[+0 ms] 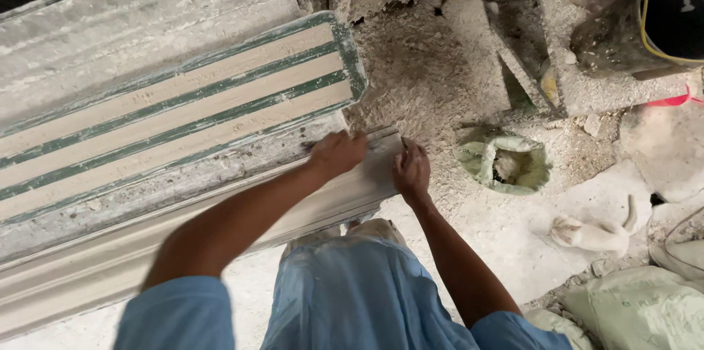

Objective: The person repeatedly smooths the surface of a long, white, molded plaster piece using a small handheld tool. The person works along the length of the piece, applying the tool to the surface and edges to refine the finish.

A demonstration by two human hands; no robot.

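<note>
Far to my left a long mould (176, 108) with green ribs and pale filled channels lies slanting on the bench (110, 20), its rounded end pointing toward the middle of the view; the bench is grey and caked with dried plaster; just below the mould, and running alongside it, lies the long plaster moulding (147, 247), pale and ridged, its near end reaching the middle where both my hands meet it; my left hand (337, 153) rests on top of that end, fingers curled down over the upper edge, the grip closed on the moulding though blur hides the fingertips; my right hand (411, 170) sits just beside it at the very end of the strip, fingers bent and pressed against the end face, touching it, but I cannot tell whether that grip is truly clamped or only pushing; my blue sleeves and blue trousers fill the bottom of the view; right of my hands the floor (513, 225) is rough and dusted white; an open pale green sack (506, 163) with powder in it sits near the end of the strip; further right a small white lump (594, 234) of plaster lies on the floor; at the upper right a dark drum (660, 20) with a yellow cable stands on a crusted block; more pale sacks (638, 310) lie in the lower right corner.
</note>
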